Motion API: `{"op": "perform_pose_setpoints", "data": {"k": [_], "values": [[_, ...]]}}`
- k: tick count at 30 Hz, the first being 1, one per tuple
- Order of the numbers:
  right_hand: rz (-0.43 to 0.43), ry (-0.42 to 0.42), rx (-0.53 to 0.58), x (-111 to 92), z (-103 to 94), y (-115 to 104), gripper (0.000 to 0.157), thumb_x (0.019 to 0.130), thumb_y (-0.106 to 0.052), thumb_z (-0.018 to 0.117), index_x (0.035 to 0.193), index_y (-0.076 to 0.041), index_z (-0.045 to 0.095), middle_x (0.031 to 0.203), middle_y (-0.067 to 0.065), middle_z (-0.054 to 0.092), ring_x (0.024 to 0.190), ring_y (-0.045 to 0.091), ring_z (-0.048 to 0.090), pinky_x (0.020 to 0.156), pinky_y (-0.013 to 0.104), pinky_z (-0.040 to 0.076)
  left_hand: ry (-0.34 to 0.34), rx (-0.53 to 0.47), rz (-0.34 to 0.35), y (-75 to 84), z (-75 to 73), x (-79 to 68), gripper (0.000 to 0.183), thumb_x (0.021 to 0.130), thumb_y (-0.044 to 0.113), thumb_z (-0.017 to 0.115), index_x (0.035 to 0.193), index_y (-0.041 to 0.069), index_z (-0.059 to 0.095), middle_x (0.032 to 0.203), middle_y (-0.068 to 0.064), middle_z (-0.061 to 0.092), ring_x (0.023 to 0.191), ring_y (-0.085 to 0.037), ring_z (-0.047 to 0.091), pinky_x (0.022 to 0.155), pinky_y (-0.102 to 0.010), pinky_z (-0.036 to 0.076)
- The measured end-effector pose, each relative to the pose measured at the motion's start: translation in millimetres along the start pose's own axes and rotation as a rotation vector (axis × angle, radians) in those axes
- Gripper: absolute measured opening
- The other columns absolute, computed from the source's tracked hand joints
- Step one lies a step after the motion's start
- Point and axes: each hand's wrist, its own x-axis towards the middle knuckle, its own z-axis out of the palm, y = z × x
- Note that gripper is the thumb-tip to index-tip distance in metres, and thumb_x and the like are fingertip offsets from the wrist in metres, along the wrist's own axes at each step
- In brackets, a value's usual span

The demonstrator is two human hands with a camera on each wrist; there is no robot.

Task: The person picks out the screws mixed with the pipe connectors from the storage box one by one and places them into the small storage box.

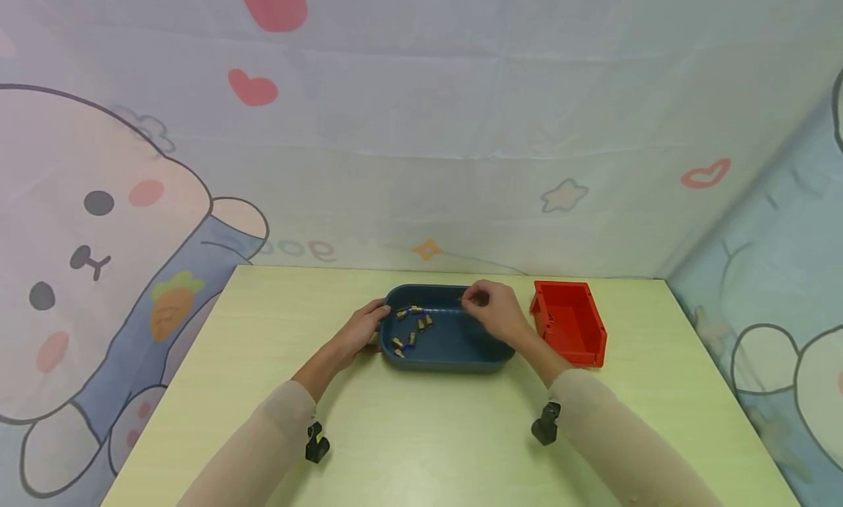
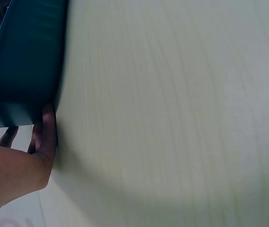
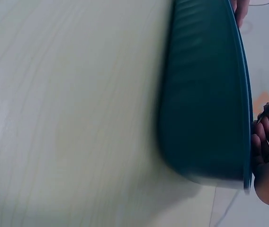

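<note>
A dark blue plastic tray [image 1: 454, 353] lies on the table, with several small brass-coloured fittings [image 1: 421, 324] in its left half, a few beside blue bits. My left hand [image 1: 358, 330] grips the tray's left end, thumb at the rim and fingers against the outer wall, as the left wrist view also shows. Over the tray's right part, my right hand [image 1: 497, 313] pinches a small dark, thin piece [image 3: 262, 115] between thumb and fingertips. Its exact kind is too small to tell, and the fingers hide part of it.
A red open-front bin [image 1: 589, 317] stands right of the tray, with a small dark item [image 1: 550, 317] near its left wall. The pale yellow table [image 1: 421, 434] meets a printed cloth backdrop [image 1: 421, 126] at its far edge.
</note>
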Motion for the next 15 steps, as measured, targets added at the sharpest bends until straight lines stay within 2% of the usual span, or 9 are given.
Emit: {"op": "perform_pose_setpoints", "data": {"k": [15], "values": [[0.011, 0.013, 0.01, -4.6, -2.7, 4.8, 0.005, 0.099, -0.01, 0.074, 0.101, -0.005, 0.076, 0.092, 0.004, 0.073, 0.084, 0.02, 0.063, 0.081, 0.036, 0.054, 0.008, 0.01, -0.005, -0.6, 0.3, 2.4, 0.056, 0.114, 0.039, 0.043, 0.164, 0.015, 0.037, 0.164, -0.018, 0.042, 0.146, -0.039, 0.046, 0.079, -0.036, 0.056]]}}
